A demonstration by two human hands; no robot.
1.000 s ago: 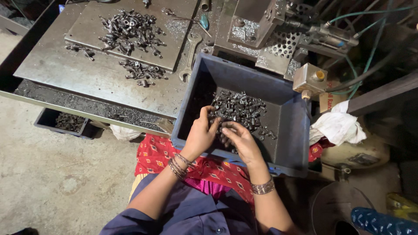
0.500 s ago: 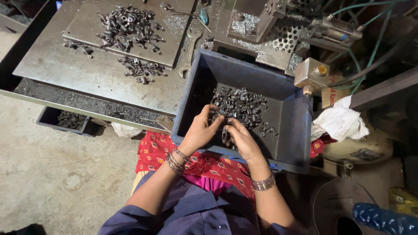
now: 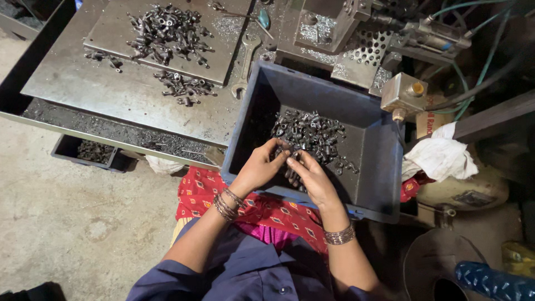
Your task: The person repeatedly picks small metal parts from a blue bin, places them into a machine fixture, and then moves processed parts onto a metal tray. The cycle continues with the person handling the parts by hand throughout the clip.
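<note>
- Both hands were down inside a grey-blue plastic bin point(image 3: 379, 167) resting on the person's lap, over a red patterned cloth point(image 3: 223, 195).
- Left hand point(image 3: 259, 167): fingers curled around a clutch of small dark metal parts point(image 3: 309, 134) at the near edge of the heap; grip looked closed on them, though the pieces inside the palm were hidden.
- Right hand point(image 3: 312, 178): fingers bent and pinched onto parts from the same heap, fingertips touching those of the left hand.
- The heap of parts lay just beyond the fingers, spread across the bin floor toward its far wall; a few strays sat to the right of the right-hand fingers.
- Bangles on both wrists, dark blue sleeves behind.
- Well beyond the fingers and to their left, a steel worktop point(image 3: 100, 95) carried two more piles of like parts: a larger pile point(image 3: 167, 33) on a raised plate, a smaller pile point(image 3: 181, 86) nearer.
- A spanner point(image 3: 245, 64) lay on the worktop just past the bin's far left corner.
- Right of the fingers, outside the bin, a crumpled white rag point(image 3: 440, 159).
</note>
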